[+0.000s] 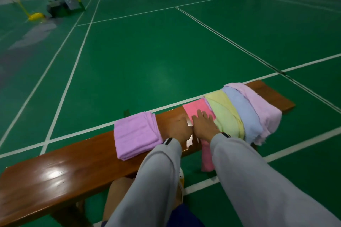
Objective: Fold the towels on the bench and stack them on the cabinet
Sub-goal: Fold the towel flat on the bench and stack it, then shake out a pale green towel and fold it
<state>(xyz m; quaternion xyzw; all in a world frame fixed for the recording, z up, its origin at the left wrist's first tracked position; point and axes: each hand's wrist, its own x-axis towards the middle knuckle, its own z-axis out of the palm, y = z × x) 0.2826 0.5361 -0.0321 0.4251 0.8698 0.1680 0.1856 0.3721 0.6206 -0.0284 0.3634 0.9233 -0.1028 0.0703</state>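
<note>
A wooden bench [73,164] runs across the view. On its middle lies a folded purple towel [135,135]. To the right, a hot-pink towel [196,106] is spread over the bench, with one end hanging off the near edge. My right hand [203,126] presses flat on it, fingers spread. My left hand [179,129] rests on the bare wood beside the pink towel's left edge; it is blurred and its fingers are not distinct. Further right, a yellow towel [225,112], a blue towel [243,114] and a pale pink towel [262,108] drape unfolded over the bench. The cabinet is not in view.
The bench stands on a green sports court floor with white lines [166,57]. My bare knees and a shoe show below the bench's near edge. Yellow net posts and dark equipment [55,8] stand far off at the back left.
</note>
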